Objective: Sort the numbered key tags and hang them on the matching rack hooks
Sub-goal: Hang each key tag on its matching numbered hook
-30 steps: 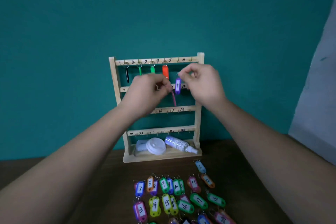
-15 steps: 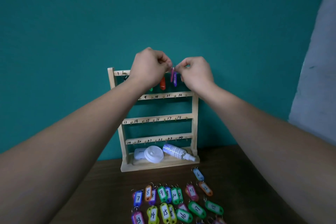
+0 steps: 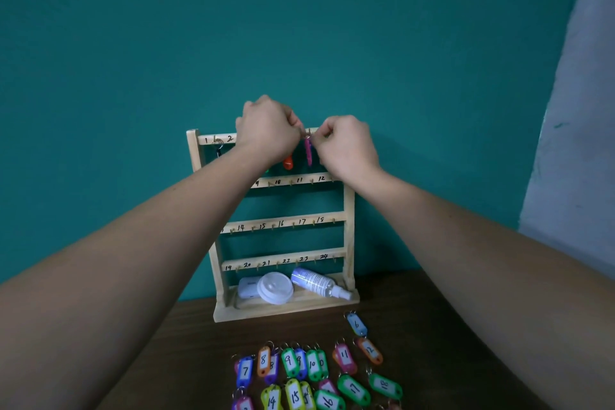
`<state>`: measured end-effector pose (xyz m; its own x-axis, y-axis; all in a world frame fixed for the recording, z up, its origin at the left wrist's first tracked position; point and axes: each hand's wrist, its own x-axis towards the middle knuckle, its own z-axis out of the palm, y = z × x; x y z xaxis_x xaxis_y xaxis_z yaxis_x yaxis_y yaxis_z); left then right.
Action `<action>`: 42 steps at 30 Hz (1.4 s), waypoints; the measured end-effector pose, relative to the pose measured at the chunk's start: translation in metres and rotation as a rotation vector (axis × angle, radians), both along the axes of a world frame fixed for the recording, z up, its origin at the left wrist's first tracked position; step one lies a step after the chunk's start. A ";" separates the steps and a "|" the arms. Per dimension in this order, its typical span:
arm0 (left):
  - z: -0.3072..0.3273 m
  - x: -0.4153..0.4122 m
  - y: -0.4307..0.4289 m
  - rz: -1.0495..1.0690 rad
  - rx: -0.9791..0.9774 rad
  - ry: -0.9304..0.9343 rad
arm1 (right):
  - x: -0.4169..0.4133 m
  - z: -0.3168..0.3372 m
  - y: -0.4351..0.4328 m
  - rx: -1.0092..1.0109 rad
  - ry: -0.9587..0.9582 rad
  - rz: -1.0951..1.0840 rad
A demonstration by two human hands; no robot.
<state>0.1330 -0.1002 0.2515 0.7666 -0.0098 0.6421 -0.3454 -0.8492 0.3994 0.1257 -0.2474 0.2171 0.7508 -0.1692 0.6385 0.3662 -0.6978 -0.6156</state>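
Lifted from the second rail to the top rail over the last second, then hardly shifted in the final half of it; down from two tags showing between the hands to one. Pinching now at the small ring (image 3: 307, 136) of the pink tag (image 3: 308, 152), with curled fingertips of the left hand (image 3: 266, 130) and right hand (image 3: 346, 143) meeting from either side, both about equally near. Hanging straight down from that pinch, long axis upright, edge-on to the camera, just right of the orange tag (image 3: 288, 161) on the rack (image 3: 348, 210). Ring over its hook or not: cannot tell. Judged next: seating the ring on the hook, then letting go. Farther out on the table (image 3: 406, 316), rows of remaining numbered tags, blue 6 (image 3: 356, 324) nearest the rack.
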 end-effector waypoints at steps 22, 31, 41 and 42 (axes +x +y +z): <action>-0.145 -0.061 -0.005 -0.271 0.047 -0.101 | -0.082 -0.174 -0.065 -0.222 0.213 0.112; -0.238 -0.073 -0.020 -0.262 0.063 0.310 | -0.074 -0.240 -0.073 -0.168 0.694 0.122; -0.287 -0.054 -0.034 -0.187 0.177 0.530 | -0.064 -0.249 -0.077 0.065 0.831 0.164; -0.290 -0.054 -0.035 -0.187 0.190 0.538 | -0.064 -0.249 -0.076 0.061 0.833 0.162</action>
